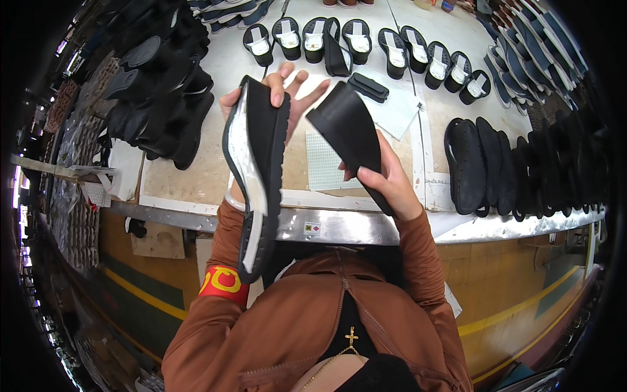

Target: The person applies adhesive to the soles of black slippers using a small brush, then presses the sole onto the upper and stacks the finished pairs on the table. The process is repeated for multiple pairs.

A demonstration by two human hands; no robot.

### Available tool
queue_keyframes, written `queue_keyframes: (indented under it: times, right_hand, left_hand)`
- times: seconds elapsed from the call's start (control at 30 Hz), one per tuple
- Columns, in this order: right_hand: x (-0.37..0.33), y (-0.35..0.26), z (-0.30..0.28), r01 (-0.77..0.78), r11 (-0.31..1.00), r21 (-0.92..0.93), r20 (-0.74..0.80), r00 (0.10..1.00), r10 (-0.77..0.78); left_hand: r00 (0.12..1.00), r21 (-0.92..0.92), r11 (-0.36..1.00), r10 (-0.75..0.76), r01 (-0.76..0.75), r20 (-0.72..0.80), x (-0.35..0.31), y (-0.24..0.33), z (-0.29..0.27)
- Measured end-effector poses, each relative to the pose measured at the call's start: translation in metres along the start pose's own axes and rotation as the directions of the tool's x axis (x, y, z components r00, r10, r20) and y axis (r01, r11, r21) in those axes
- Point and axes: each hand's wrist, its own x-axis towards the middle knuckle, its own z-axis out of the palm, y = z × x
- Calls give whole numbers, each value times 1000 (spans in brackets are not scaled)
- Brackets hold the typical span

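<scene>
My left hand grips a long black shoe sole near its upper end. The sole stands on edge, with a ridged rim on the right and a white inner strip on the left. My left thumb is at its left edge; some fingers stretch past the right one. A smooth black wedge heel piece is in my right hand, held at its thin lower end with the thumb across its face. The wedge's thick end points up toward the sole, with a gap between them.
Black wedge soles with white inserts line the back of the worktable. Black soles stand at right, and dark shoe parts are piled at left. Gridded sheets and a black block lie mid-table. Stacked blue-grey soles fill the far right.
</scene>
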Motion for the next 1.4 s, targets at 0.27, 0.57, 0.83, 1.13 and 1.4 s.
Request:
queue_keyframes:
  times: [0.27,0.57,0.83,1.13,1.4]
  right_hand:
    - [-20,11,8,-120,950,287,-327,920,215]
    - [-53,35,-7,-220,845,488,-116,943,312]
    - [-30,3,-8,-12,970,241,-195,979,61]
    - [-5,-15,14,1,1000,-11,-354,935,-4]
    - [7,-14,21,5,947,-322,-403,904,-142]
  left_hand:
    - [740,359,815,-120,454,-662,-71,-1,-15]
    - [570,-139,770,-569,623,-592,-154,-37,21]
    - [725,499,677,-74,541,-685,-95,-20,44]
    - [829,625,661,9,415,-560,-46,-13,91]
    - [798,576,681,-21,452,-603,-43,-18,90]
